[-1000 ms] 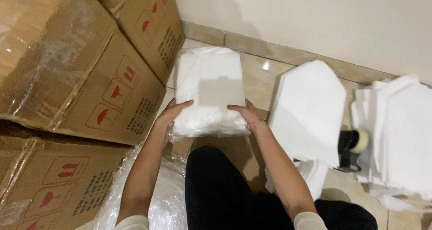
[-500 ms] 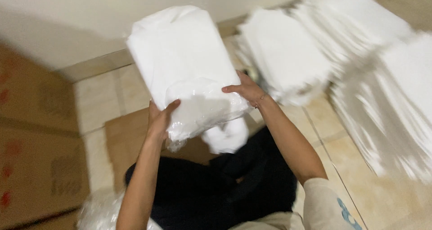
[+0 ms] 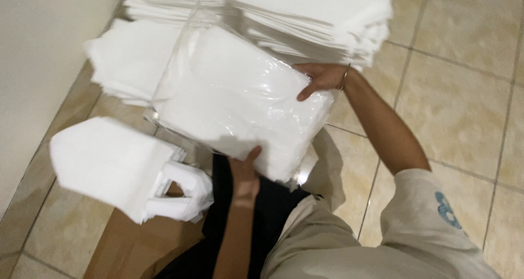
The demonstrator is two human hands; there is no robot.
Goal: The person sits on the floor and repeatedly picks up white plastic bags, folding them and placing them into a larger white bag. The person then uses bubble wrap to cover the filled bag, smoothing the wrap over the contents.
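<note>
Our left hand (image 3: 245, 172) grips the near edge of a clear plastic pack of white folded sheets (image 3: 240, 99), thumb on top and the fingers hidden underneath, low in the middle of the frame. Our right hand (image 3: 322, 78) clamps the far right edge of the same pack, fingers curled over its top, with a thin bracelet (image 3: 346, 76) at the wrist. So the two hands sit apart, one at each end, and the pack hangs tilted between them at the centre of the frame, above the floor. Just behind the right hand, along the top of the frame, rises a tall stack of white sheets (image 3: 322, 12); a lower pile of white sheets (image 3: 128, 61) lies in the upper left beside the pale wall (image 3: 38, 55). At the lower left a bundle of white handled bags (image 3: 117, 167) rests on a flat piece of brown cardboard (image 3: 136, 246). Beige floor tiles (image 3: 464, 93) fill the right side, and our light sleeve (image 3: 431, 219) with a small blue mark sits at the lower right.
</note>
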